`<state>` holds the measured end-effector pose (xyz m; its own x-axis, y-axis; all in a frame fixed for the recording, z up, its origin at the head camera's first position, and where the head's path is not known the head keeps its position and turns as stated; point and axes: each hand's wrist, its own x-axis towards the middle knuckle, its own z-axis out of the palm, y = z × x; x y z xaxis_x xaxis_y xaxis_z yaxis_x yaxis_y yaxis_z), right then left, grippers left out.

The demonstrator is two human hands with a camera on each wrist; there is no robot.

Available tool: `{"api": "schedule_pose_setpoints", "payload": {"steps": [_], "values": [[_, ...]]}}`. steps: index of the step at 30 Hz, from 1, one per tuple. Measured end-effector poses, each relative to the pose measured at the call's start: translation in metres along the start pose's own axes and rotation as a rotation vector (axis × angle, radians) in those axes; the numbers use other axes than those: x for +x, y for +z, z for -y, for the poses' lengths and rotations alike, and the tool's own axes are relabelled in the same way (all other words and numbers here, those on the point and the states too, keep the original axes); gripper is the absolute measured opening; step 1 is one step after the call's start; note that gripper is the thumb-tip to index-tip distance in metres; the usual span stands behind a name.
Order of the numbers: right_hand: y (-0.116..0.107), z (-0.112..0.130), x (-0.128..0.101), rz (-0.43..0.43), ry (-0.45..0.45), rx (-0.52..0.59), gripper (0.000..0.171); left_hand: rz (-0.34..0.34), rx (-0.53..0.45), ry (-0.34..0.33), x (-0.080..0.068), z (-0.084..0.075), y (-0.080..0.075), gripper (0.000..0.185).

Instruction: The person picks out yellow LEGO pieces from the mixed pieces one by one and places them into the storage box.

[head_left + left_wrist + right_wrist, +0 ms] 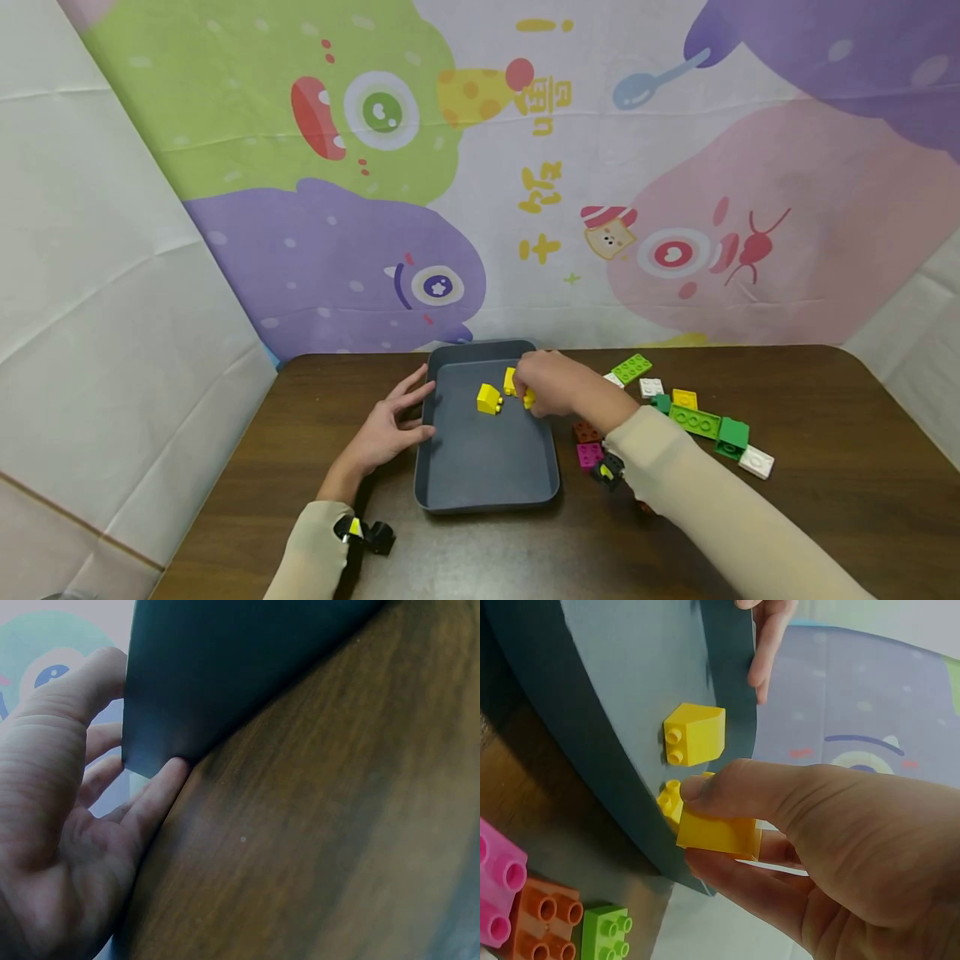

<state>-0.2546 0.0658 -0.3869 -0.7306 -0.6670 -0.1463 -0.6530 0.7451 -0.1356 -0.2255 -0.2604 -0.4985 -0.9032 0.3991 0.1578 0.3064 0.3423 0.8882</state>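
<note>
A dark grey tray point(487, 467) lies on the wooden table. Inside it sit two yellow toy bricks, one sloped yellow brick point(489, 399) near the middle and another yellow brick point(510, 382) behind it, close to my right hand. My right hand point(551, 383) is over the tray's right side and pinches a third yellow brick point(718, 831) between thumb and fingers, clearest in the right wrist view. With fingers spread, my left hand point(386, 429) touches the tray's left edge. In the left wrist view, its fingertips point(174, 766) rest against the tray's outer wall.
Right of the tray lie loose bricks: a magenta brick point(590, 456), a brown-orange brick point(546, 919), a lime green brick point(632, 368), a white brick point(757, 462) and several others. A cloth with cartoon figures point(360, 267) hangs behind the table point(247, 492).
</note>
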Motion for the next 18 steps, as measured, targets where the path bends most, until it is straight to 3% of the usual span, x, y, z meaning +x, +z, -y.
{"api": "schedule_pose_setpoints", "payload": {"steps": [11,18], "values": [[0.004,0.011,0.006,0.003,-0.011,0.010,0.009,-0.002,0.003,-0.002,0.000,0.000,0.000,0.076],[0.006,0.019,0.008,0.000,0.019,0.032,0.012,0.004,-0.006,0.045,0.000,0.004,-0.001,0.076]]}}
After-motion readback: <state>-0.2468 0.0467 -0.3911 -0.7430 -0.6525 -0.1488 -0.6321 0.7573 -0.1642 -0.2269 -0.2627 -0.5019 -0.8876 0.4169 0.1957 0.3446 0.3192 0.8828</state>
